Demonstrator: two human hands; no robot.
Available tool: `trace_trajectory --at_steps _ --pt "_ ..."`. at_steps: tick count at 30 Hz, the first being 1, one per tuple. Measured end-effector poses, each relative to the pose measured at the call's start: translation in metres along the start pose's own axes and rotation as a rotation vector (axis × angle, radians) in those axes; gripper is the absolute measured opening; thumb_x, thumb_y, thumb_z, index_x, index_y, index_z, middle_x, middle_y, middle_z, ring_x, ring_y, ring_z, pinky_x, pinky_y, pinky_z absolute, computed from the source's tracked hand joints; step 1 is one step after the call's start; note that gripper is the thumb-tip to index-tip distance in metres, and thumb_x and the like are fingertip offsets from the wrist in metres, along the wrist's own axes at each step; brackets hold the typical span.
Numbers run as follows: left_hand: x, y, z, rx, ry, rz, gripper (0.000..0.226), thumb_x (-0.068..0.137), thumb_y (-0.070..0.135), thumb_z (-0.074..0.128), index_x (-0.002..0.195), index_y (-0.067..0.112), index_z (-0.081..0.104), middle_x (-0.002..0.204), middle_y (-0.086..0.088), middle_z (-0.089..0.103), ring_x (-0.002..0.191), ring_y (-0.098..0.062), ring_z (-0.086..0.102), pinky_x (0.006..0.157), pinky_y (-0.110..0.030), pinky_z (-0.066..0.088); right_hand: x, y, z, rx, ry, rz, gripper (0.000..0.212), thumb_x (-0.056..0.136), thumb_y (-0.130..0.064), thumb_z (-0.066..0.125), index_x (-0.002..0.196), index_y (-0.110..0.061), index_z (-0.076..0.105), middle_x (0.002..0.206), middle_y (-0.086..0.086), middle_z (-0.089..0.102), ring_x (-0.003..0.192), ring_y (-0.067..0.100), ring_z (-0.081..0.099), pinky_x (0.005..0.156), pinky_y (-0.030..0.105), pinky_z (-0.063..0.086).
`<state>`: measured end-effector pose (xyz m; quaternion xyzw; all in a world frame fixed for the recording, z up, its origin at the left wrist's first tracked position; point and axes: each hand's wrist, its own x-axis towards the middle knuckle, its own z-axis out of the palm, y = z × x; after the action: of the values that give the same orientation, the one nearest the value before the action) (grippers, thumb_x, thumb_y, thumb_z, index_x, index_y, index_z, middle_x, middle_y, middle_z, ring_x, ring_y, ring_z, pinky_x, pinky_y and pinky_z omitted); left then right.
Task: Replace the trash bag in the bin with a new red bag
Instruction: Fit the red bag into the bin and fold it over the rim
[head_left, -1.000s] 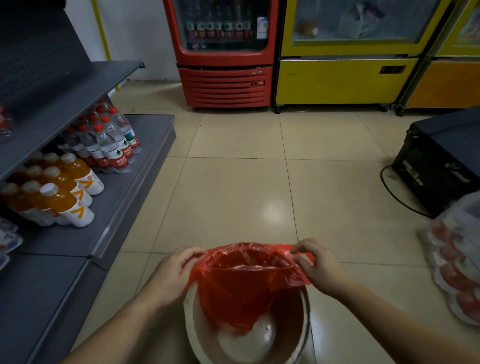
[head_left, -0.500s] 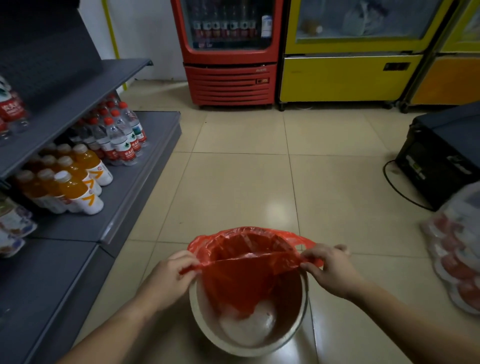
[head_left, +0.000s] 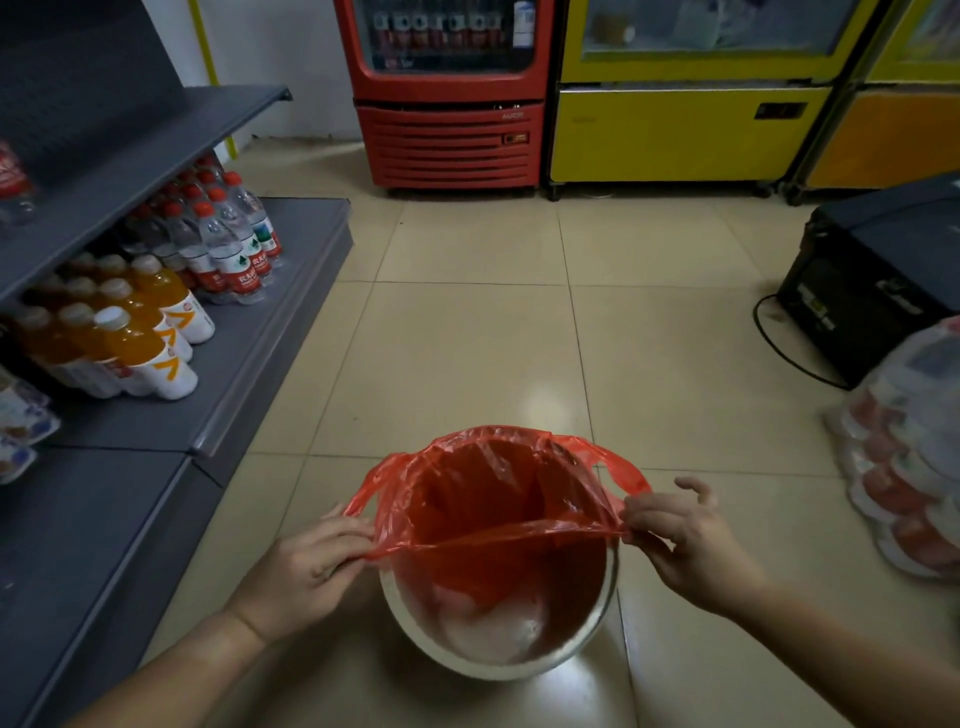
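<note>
A round white bin (head_left: 498, 667) stands on the tiled floor (head_left: 467, 353), and a red bag (head_left: 493, 499) sits in its mouth. The far edge of the bag is folded over the far rim; the near edge is stretched taut across the opening between the two hands. The left hand (head_left: 306, 566) pinches the near edge at the bin's left side, and the right hand (head_left: 685, 540) pinches it at the right side, its outer fingers spread. One bag handle loops out beyond each hand. Bottled drinks (head_left: 156, 312) line the grey shelf (head_left: 249, 395) on the left.
</note>
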<state>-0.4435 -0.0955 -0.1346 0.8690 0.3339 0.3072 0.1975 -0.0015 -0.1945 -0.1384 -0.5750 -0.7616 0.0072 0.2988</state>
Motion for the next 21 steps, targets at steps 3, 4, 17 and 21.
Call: trace_trajectory --at_steps 3,4,17,21 --pt "-0.011 -0.001 -0.001 0.073 -0.018 0.108 0.013 0.084 0.02 0.071 0.09 0.012 0.079 0.097 0.0 0.072 0.1 -0.009 0.069 0.107 -0.037 0.048 -0.007 -0.004 0.002 0.039 0.005 -0.033 0.01 0.09 -0.043 0.057 0.091 -0.035 0.063 0.097 -0.018 0.071 0.105 -0.002 0.062 0.098 0.041 0.031" --pt "-0.014 -0.002 -0.001 0.092 -0.047 0.133 0.011 0.084 0.019 0.072 0.089 0.012 0.078 0.096 0.0 0.072 0.098 -0.011 0.068 0.106 -0.04 0.049 -0.01 -0.006 0.003 0.046 0.007 -0.034 0.014 0.092 -0.045 0.054 0.091 -0.034 0.063 0.099 -0.017 0.071 0.107 -0.002 0.061 0.097 0.042 0.032" --pt "-0.022 0.005 0.012 0.176 -0.187 0.111 0.01 0.087 0.035 0.066 0.083 0.026 0.067 0.085 0.009 0.066 0.086 -0.008 0.063 0.103 -0.034 0.043 -0.028 -0.028 0.003 0.236 -0.1 0.102 0.021 0.082 -0.042 0.071 0.089 -0.022 0.072 0.126 -0.007 0.065 0.123 0.01 0.058 0.104 0.026 0.045" --pt "-0.015 0.007 0.011 0.255 -0.223 0.127 0.008 0.084 0.031 0.069 0.08 0.026 0.064 0.081 0.011 0.061 0.081 -0.01 0.059 0.085 -0.03 0.041 -0.024 -0.025 0.008 0.251 -0.065 0.112 0.025 0.08 -0.043 0.073 0.077 -0.018 0.069 0.123 -0.004 0.067 0.126 0.008 0.055 0.106 0.021 0.042"
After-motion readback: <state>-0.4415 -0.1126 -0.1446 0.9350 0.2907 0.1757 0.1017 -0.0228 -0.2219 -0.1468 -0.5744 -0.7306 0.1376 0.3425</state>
